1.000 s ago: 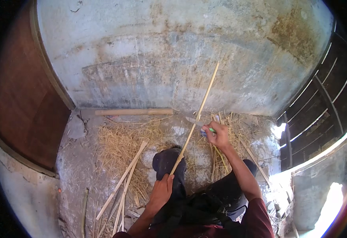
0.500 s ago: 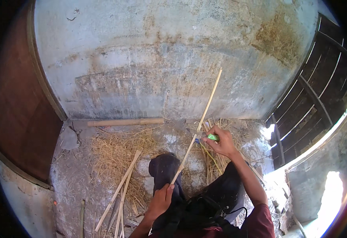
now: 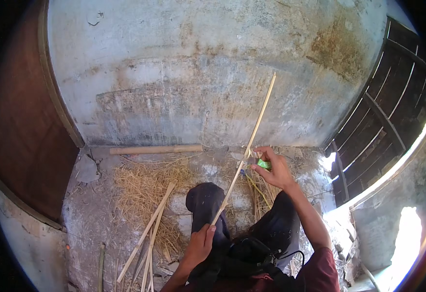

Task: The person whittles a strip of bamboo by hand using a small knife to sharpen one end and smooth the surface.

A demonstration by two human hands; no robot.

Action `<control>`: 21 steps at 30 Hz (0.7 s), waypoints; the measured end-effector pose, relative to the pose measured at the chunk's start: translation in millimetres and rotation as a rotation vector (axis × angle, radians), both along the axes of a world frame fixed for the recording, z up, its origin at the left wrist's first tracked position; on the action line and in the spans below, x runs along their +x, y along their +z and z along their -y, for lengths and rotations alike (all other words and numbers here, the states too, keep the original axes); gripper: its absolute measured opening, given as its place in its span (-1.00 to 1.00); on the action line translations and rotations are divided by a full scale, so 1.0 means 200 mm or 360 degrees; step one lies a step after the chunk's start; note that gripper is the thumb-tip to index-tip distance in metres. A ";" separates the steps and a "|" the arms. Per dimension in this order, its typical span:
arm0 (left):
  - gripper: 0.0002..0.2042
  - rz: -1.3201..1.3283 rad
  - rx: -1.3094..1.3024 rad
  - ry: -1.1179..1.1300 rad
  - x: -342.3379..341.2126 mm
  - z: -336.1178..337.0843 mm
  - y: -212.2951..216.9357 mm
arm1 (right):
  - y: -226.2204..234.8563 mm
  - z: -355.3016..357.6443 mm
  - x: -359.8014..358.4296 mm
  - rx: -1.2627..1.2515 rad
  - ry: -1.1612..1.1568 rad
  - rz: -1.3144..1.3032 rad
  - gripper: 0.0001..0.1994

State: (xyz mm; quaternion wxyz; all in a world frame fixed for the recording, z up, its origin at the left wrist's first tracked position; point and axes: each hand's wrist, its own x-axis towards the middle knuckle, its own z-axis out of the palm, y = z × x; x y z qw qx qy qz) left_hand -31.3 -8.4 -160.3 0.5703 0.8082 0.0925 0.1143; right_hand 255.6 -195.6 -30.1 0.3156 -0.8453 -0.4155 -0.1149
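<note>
My left hand [image 3: 199, 249] is closed around the lower end of a long, thin bamboo strip [image 3: 260, 114], which slants up and to the right, away from me. My right hand [image 3: 274, 171] grips a small knife with a bright green handle [image 3: 264, 164], its thumb and forefinger near the middle of the strip. The blade lies close to the strip there; its outline is too small and blurred to tell exactly. A pale curl or notch shows on the strip at that spot. My knees in dark trousers [image 3: 208, 199] are below the strip.
Dry straw-like shavings [image 3: 140, 187] cover the floor at left, with several split bamboo strips [image 3: 147, 231] beside them. A bamboo pole [image 3: 157, 150] lies along the stained wall [image 3: 169, 97]. More strips [image 3: 259, 202] lie between my legs. A dark slatted panel [image 3: 383, 112] stands at right.
The strip's far end has risen slightly, and the view has shifted a little. My right hand has moved slightly to the right, still holding the knife; my left hand keeps its grip.
</note>
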 end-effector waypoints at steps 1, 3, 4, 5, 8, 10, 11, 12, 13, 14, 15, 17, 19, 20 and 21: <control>-0.69 0.0007 -0.0014 0.0001 -0.01 0.00 0.01 | 0.03 0.00 -0.02 -0.0061 0.0001 -0.0025 -0.60; -0.69 -0.0008 -0.0024 0.0004 -0.03 0.00 0.03 | 0.04 0.01 -0.02 -0.0195 0.0033 -0.0058 -0.56; -0.68 -0.0028 -0.0021 0.0005 -0.04 0.00 0.04 | 0.03 0.02 -0.01 -0.0270 0.0064 -0.0066 -0.55; -0.68 -0.0049 -0.0017 0.0007 -0.05 0.00 0.04 | 0.01 0.03 0.00 -0.0344 0.0096 -0.0073 -0.54; -0.62 -0.0004 -0.0028 -0.0004 -0.08 0.01 0.01 | -0.02 0.05 -0.01 -0.0460 0.0115 -0.0083 -0.54; -0.63 -0.0033 -0.0013 -0.0024 -0.09 0.02 0.03 | -0.07 0.08 0.01 -0.0500 0.0153 -0.0010 -0.58; -0.64 -0.0049 -0.0005 -0.0033 -0.10 0.02 0.03 | -0.09 0.09 0.02 -0.0519 0.0172 0.0025 -0.60; -0.64 -0.0036 -0.0014 -0.0033 -0.11 0.03 0.03 | -0.11 0.11 0.02 -0.0489 0.0179 0.0032 -0.62; -0.64 -0.0025 -0.0020 -0.0030 -0.12 0.03 0.04 | -0.10 0.10 -0.01 -0.0457 0.0190 0.0038 -0.63; -0.64 -0.0015 -0.0026 -0.0027 -0.13 0.03 0.04 | -0.09 0.09 -0.03 -0.0424 0.0201 0.0044 -0.65; -0.65 -0.0018 -0.0018 -0.0030 -0.14 0.03 0.05 | -0.08 0.09 -0.05 -0.0439 0.0153 0.0085 -0.65; -0.66 -0.0016 0.0001 -0.0038 -0.15 0.02 0.06 | -0.06 0.09 -0.09 -0.0466 0.0053 0.0177 -0.66; -0.67 0.0041 0.0105 0.0012 -0.16 0.04 0.06 | -0.04 0.09 -0.11 -0.0476 -0.0017 0.0142 -0.65; -0.68 0.0071 0.0155 0.0035 -0.16 0.05 0.07 | -0.04 0.09 -0.12 -0.0482 -0.0054 0.0125 -0.65; -0.68 0.0045 0.0113 0.0017 -0.16 0.04 0.07 | -0.04 0.09 -0.12 -0.0442 -0.0058 0.0151 -0.67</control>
